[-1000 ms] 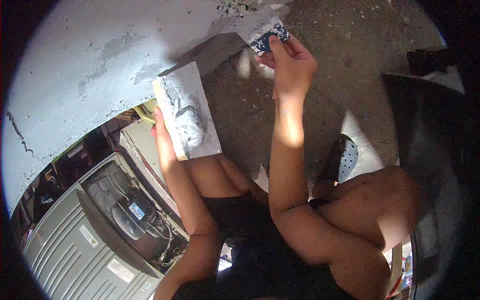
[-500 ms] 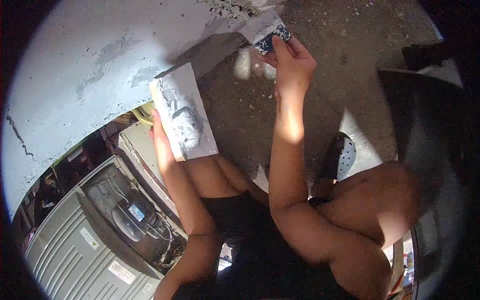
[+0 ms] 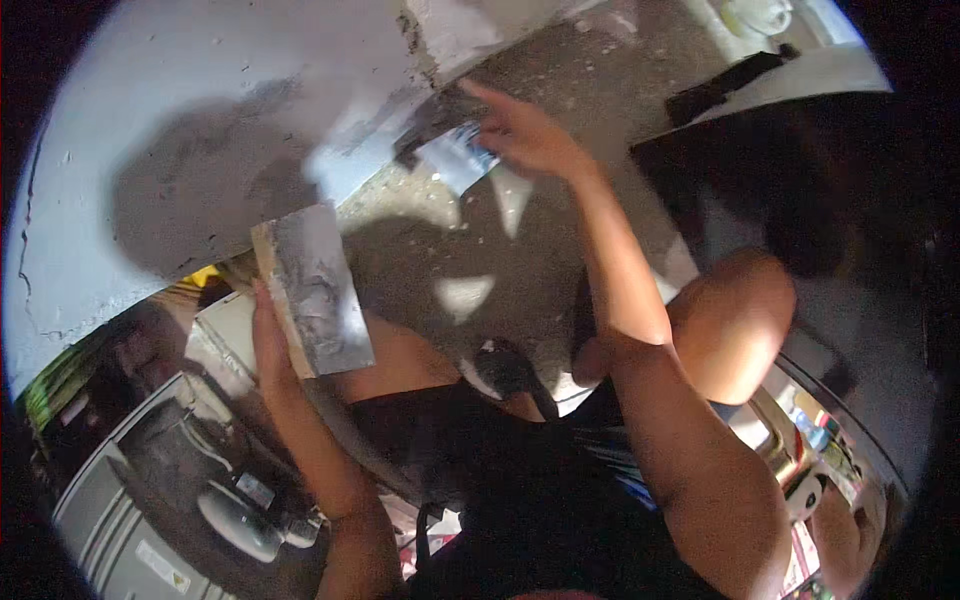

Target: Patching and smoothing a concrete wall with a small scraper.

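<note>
My left hand grips a rectangular plastering float by its underside, at the left of centre. Grey-white putty is smeared and heaped on the float's upper face. Up and to the right, my right hand holds a flat putty spreader, its blade coated with pale putty. The index finger points out toward the wall, while the other fingers close on the spreader's blue-dark end. The blade hovers near the lower edge of a whitish painted wall; whether it touches cannot be told. Motion blurs this hand slightly.
Rough, speckled ground lies below the wall. A grey appliance with an exposed compressor stands at lower left. To the right is a large black panel, with a white container beyond. My dark shoe is between the hands.
The view has shifted. My right hand has swung left with the spreader, close to the wall's lower edge, and its index finger has extended. The float remains in my left hand.
</note>
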A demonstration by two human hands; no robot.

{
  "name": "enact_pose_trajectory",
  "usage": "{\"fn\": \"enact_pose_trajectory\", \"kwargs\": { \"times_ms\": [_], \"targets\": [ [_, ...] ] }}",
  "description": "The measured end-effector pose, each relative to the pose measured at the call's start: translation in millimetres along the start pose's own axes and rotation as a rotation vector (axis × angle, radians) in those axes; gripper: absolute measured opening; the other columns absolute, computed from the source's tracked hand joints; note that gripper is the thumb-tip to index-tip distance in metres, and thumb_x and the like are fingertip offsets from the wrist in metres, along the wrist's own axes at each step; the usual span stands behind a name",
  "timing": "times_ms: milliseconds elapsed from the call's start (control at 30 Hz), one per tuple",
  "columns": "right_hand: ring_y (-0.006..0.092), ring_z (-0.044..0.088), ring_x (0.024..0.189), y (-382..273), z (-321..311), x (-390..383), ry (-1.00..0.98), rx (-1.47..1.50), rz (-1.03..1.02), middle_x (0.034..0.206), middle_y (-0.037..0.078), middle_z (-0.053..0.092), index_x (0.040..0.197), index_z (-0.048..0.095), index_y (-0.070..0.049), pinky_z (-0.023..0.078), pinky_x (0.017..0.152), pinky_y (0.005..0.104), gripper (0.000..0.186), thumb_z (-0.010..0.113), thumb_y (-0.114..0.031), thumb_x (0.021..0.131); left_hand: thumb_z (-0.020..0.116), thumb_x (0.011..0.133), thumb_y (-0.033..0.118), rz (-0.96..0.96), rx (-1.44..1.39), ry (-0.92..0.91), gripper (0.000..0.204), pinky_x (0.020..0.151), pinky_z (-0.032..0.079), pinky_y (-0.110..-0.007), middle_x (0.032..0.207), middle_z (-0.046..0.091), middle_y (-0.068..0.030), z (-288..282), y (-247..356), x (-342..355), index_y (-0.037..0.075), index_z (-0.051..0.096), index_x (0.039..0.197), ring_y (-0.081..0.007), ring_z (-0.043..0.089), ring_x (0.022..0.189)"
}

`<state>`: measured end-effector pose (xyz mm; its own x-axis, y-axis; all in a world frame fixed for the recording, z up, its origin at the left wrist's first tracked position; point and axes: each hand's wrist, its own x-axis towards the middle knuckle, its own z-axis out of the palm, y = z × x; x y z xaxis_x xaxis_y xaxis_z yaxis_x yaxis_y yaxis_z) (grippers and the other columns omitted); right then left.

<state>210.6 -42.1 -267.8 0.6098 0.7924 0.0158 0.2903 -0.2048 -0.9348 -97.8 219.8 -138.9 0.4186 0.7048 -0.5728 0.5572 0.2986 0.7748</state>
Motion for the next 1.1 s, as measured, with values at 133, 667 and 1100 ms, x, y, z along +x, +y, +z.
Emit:
{"fn": "enact_pose_trajectory", "kwargs": {
  "times_ms": [133,667,1100],
  "targets": [
    [0.0187,0.065,0.085,-48,14,7,-0.237,-0.088,0.063,0.105,0.014,0.071,0.159,0.013,-0.025,0.054,0.08,0.034,0.087,0.066,-0.011,0.091,0.04,0.095,0.07,-0.048,-0.02,-0.08,0.087,0.099,0.044,-0.037,0.131,0.057,-0.0154,-20,-4,1,0.0,0.04,0.145,-0.0272,0.056,0.115],
    [0.0243,0.069,0.086,-86,-28,29,-0.542,-0.349,0.303,0.113,0.021,0.068,0.155,0.011,-0.005,0.058,0.072,0.0373,0.096,0.073,-0.027,0.085,0.04,0.093,0.073,0.092,-0.166,-0.127,0.091,0.111,0.033,-0.04,0.149,0.042,-0.0148,-75,-43,45,0.002,0.037,0.15,-0.0302,0.044,0.133],
    [0.0195,0.065,0.069,-53,-28,58,-0.501,-0.099,0.326,0.101,0.014,0.07,0.157,-0.001,-0.006,0.059,0.065,0.0351,0.114,0.081,-0.029,0.081,0.047,0.093,0.07,-0.104,-0.279,-0.086,0.087,0.105,0.039,-0.036,0.14,0.05,-0.0142,-65,-16,10,0.0,0.042,0.145,-0.0272,0.053,0.122]
  ]
}}
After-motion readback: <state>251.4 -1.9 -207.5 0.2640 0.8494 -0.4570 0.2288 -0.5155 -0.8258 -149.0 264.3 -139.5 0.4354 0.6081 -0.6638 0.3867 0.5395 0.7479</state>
